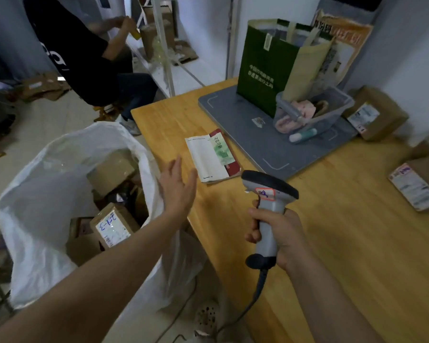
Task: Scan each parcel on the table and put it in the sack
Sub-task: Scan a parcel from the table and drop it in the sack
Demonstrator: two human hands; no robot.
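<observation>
A white woven sack [47, 184] stands open left of the wooden table [332, 243], with several brown cardboard parcels inside; the top one [113, 225] bears a white label. My left hand [178, 189] hovers between the sack's rim and the table edge, fingers straight, holding nothing. My right hand [278, 233] grips the handle of a grey barcode scanner [268, 196], its head aimed away over the table. More labelled brown parcels lie at the table's right: one [416, 181] at the right edge, another [377, 112] near the wall.
A book [212, 155] lies on the table near my left hand. Behind it a grey mat [245, 134] carries a green paper bag [270, 65] and a clear plastic bin [315, 112]. A seated person in black [84, 53] works at the back left by shelving.
</observation>
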